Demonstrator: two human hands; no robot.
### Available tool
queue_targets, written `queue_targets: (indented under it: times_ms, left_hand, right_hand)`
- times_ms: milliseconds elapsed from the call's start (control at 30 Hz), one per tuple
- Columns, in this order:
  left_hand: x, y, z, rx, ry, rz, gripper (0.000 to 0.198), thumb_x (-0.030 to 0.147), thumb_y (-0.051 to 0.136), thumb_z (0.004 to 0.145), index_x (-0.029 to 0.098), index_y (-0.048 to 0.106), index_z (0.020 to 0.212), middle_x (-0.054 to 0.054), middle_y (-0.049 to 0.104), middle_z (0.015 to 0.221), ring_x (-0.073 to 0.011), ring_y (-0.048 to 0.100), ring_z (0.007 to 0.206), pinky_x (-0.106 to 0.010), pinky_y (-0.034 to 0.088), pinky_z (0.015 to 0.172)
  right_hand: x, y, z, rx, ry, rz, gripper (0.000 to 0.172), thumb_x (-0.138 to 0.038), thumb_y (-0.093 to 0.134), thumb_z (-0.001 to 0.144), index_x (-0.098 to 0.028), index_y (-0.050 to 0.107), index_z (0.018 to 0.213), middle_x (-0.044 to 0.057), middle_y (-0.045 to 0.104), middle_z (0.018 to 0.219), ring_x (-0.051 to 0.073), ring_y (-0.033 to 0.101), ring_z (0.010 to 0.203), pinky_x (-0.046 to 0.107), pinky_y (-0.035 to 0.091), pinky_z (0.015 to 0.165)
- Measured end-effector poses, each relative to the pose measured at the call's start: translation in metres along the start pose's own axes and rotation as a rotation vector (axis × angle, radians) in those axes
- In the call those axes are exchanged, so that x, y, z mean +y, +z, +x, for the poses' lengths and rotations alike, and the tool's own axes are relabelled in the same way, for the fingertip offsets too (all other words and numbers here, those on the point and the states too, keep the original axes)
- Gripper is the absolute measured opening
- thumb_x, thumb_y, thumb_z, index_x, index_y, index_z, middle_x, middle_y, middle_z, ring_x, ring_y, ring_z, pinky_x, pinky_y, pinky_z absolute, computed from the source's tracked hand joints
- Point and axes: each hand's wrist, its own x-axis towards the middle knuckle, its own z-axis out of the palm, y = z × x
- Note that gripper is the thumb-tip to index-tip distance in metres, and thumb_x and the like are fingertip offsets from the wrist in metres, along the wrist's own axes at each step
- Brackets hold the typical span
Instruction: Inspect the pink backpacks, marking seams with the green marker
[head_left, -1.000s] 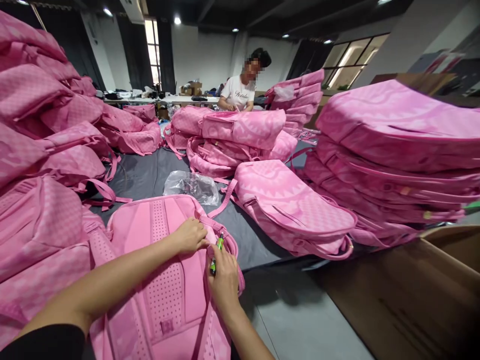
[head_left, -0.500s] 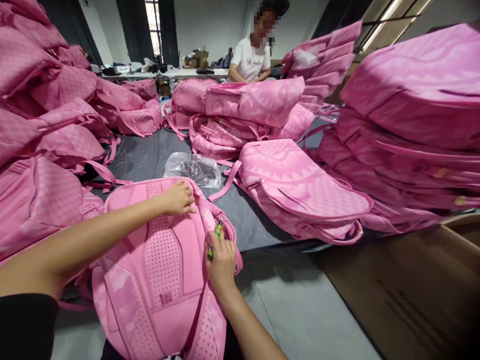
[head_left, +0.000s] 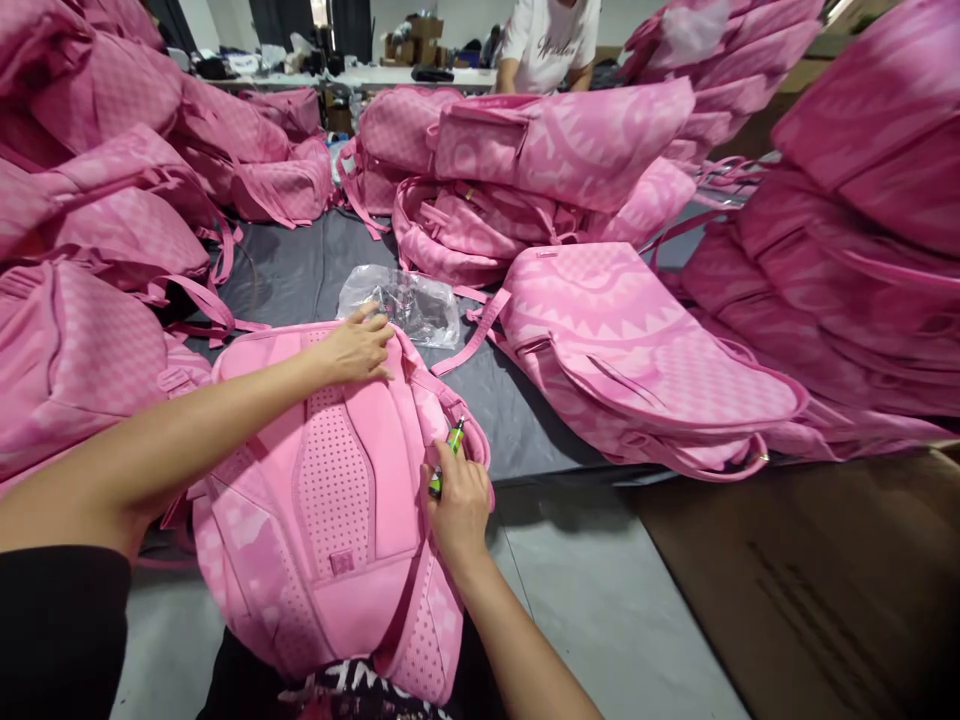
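Note:
A pink backpack leans against the table edge, its padded, dotted back panel facing me. My left hand rests on the top of that panel with fingers spread and nothing in them. My right hand is at the right side of the same backpack, closed around a slim green object with dark ends. Its exact kind I cannot make out. The right fingertips lie against the side edge by the shoulder strap, and what they touch there is partly hidden.
A clear plastic bag lies just beyond the backpack. To the right is another pink backpack, with stacked ones behind. More pink bags are piled at left. Across the dark-covered table stands a person. A cardboard box is lower right.
My view has tilted downward. The left hand's fingers have spread wider on the backpack's top. The right hand keeps its grip on the green object at the side edge.

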Motion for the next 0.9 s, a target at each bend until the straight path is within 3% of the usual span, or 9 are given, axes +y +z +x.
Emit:
queue_targets:
  times_ms: [133,300,367,433,500,567,667,800,900]
  left_hand:
    - [0.019,0.006,-0.006,-0.046,0.058,-0.053,0.047,0.06,0.052,0.091,0.019,0.071,0.08,-0.005,0.067,0.082,-0.019,0.053,0.082,-0.04,0.037,0.092]
    - [-0.012,0.004,-0.002,-0.025,-0.081,0.05,0.045,0.049,0.049,0.095,0.016,0.071,0.072,-0.007,0.068,0.078,-0.0234,0.052,0.095,-0.049,0.027,0.106]
    - [-0.004,0.003,-0.005,-0.022,-0.068,0.026,0.045,0.055,0.054,0.091,0.017,0.071,0.073,-0.007,0.069,0.08,-0.0246,0.052,0.097,-0.052,0.025,0.108]
    - [0.021,0.003,-0.011,-0.035,-0.03,-0.047,0.045,0.062,0.063,0.083,0.017,0.071,0.079,-0.006,0.069,0.082,-0.0247,0.054,0.094,-0.049,0.031,0.105]
    - [0.05,0.004,-0.019,-0.026,-0.045,-0.115,0.045,0.061,0.071,0.077,0.017,0.071,0.086,-0.007,0.068,0.086,-0.0259,0.055,0.093,-0.048,0.034,0.102]
    - [0.071,0.006,-0.025,0.004,-0.105,-0.146,0.043,0.056,0.075,0.074,0.015,0.071,0.089,-0.009,0.068,0.09,-0.0276,0.056,0.097,-0.049,0.034,0.105]
    - [0.081,0.009,-0.032,0.045,-0.183,-0.174,0.027,0.039,0.076,0.077,0.015,0.071,0.09,-0.008,0.066,0.091,-0.0269,0.056,0.099,-0.049,0.033,0.109]
    - [0.078,0.016,-0.041,0.152,-0.186,-0.224,0.026,0.039,0.078,0.076,0.017,0.069,0.085,-0.005,0.065,0.088,-0.025,0.055,0.096,-0.049,0.031,0.113]
    - [0.081,0.022,-0.044,0.213,-0.17,-0.234,0.032,0.044,0.081,0.073,0.017,0.068,0.084,-0.004,0.065,0.087,-0.0251,0.054,0.097,-0.051,0.032,0.113]
  right_hand:
    - [-0.002,-0.002,0.0,-0.002,0.012,0.028,0.033,-0.019,0.049,0.094,-0.013,0.057,0.126,0.015,0.067,0.108,0.027,0.061,0.089,0.04,0.046,0.08]
    - [0.003,-0.007,-0.006,0.018,0.03,0.035,0.034,-0.026,0.052,0.096,-0.011,0.057,0.126,0.014,0.069,0.107,0.026,0.06,0.079,0.04,0.048,0.075]
    - [0.004,-0.013,-0.004,0.045,0.028,0.074,0.031,-0.026,0.053,0.096,-0.012,0.059,0.123,0.014,0.069,0.106,0.026,0.062,0.083,0.042,0.049,0.078]
    - [-0.002,-0.023,0.005,0.112,0.063,0.18,0.026,-0.026,0.055,0.096,-0.015,0.06,0.119,0.012,0.069,0.106,0.026,0.064,0.092,0.044,0.05,0.085]
    - [-0.016,-0.034,0.019,0.166,0.181,0.427,0.023,-0.026,0.057,0.096,-0.02,0.06,0.118,0.009,0.07,0.106,0.025,0.066,0.096,0.044,0.052,0.088]
    - [-0.034,-0.042,0.038,0.142,0.358,0.795,0.024,-0.032,0.056,0.097,-0.022,0.058,0.119,0.007,0.071,0.102,0.022,0.07,0.089,0.04,0.056,0.08]
    - [-0.051,-0.038,0.061,0.045,0.549,1.166,0.035,-0.046,0.058,0.096,-0.018,0.06,0.117,0.006,0.072,0.091,0.019,0.07,0.072,0.034,0.058,0.067]
    - [-0.041,-0.019,0.065,0.181,0.722,1.062,0.037,-0.049,0.07,0.086,-0.013,0.064,0.088,0.004,0.069,0.069,0.015,0.062,0.052,0.026,0.051,0.05]
    - [-0.03,-0.014,0.059,0.27,0.745,1.042,0.037,-0.048,0.067,0.088,-0.013,0.064,0.1,0.005,0.071,0.076,0.017,0.066,0.057,0.027,0.052,0.052]
